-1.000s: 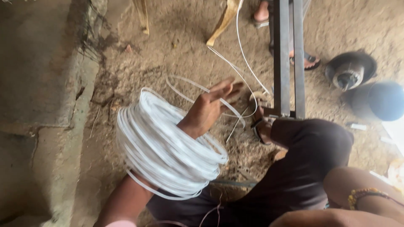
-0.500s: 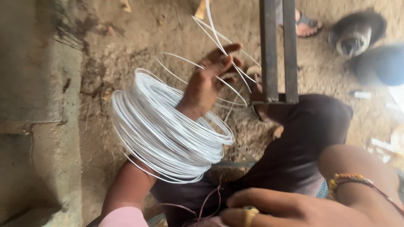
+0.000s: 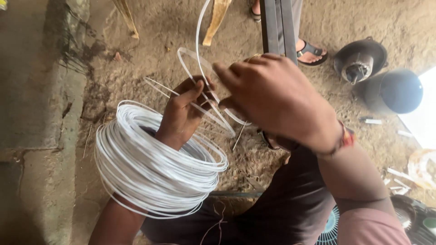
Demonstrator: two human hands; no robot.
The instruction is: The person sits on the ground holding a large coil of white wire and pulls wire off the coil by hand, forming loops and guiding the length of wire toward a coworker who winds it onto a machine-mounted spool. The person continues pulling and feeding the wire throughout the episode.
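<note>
One view, from your head, looks down at both of your hands over a sandy dirt floor (image 3: 136, 59). Your left hand (image 3: 181, 111) is passed through a thick coil of white wire (image 3: 150, 168), which hangs around that forearm like a bangle. The fingers of that hand are curled, and loose strands (image 3: 200, 109) cross them; the thumb and forefinger seem to pinch one strand, though the exact grip is partly hidden. Your right hand (image 3: 277, 97) sits just beside the left, knuckles up, fingers bent downward onto the same loose loops; whether it actually clamps a strand you cannot tell from here. One white strand rises from the hands toward the top edge. Beyond your hands stand a dark metal post (image 3: 277, 25) and two wooden legs (image 3: 217, 20), with another person's sandalled foot (image 3: 311, 52) near the post. To the right lie a dark motor housing (image 3: 361, 59) and a rounded blue-black cover (image 3: 397, 90).
</note>
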